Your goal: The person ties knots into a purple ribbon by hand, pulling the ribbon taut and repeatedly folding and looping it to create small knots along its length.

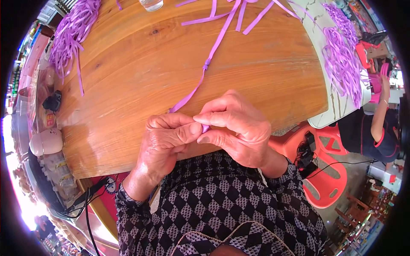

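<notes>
Just in front of the person's body, in a black-and-grey diamond-patterned top (213, 187), both bare hands meet over a brown wooden tabletop (132, 81) near its close edge. The left hand (166, 135) pinches a narrow, shiny purple ribbon (188, 98) between thumb and forefinger. The right hand (239, 126) holds its thumb and forefinger narrowly apart around the bit of purple showing at the left thumb tip; I cannot tell whether they grip it. From the left hand the ribbon runs away across the wood, through a small purple knot (206, 65), toward loose purple strips (207, 19) at the far side. A heap of purple ribbons (79, 32) hangs over the table's left edge; another purple bundle (341, 64) lies to the right on a white, dark-veined tabletop (321, 117).
</notes>
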The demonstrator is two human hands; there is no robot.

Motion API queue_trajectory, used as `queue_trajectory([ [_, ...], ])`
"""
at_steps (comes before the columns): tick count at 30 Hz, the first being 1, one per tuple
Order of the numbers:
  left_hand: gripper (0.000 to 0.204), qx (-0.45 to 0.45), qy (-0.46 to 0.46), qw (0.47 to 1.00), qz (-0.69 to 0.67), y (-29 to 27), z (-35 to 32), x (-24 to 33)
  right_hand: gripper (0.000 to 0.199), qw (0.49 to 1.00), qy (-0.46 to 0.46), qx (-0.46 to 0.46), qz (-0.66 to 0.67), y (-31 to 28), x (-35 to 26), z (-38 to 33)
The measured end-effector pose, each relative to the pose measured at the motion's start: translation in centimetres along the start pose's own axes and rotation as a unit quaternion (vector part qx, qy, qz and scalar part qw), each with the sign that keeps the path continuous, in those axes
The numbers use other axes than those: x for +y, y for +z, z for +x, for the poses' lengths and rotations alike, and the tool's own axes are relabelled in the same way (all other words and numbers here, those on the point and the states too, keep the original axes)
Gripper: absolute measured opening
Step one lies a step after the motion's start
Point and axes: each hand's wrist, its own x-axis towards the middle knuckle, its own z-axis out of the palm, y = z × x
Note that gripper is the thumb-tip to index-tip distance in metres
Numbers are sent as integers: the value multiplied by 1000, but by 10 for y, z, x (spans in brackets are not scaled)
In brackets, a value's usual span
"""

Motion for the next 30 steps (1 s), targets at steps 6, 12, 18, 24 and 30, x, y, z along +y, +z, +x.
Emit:
queue_trajectory([
  [6,16,15,80,994,72,3,0,-4,21,1000,14,7,24,1,0,0],
  [12,15,9,107,989,98,-11,-8,-3,15,999,13,-26,33,-4,0,3],
  [18,21,-2,404,795,453,-13,-10,10,19,998,-29,-47,-22,-4,-6,7],
  [24,23,-29,4,997,70,2,-9,15,26,977,-124,-62,-162,-4,-8,7],
  [30,16,-44,-21,999,-9,-1,6,7,28,988,-65,-25,-140,-5,-2,7],
])
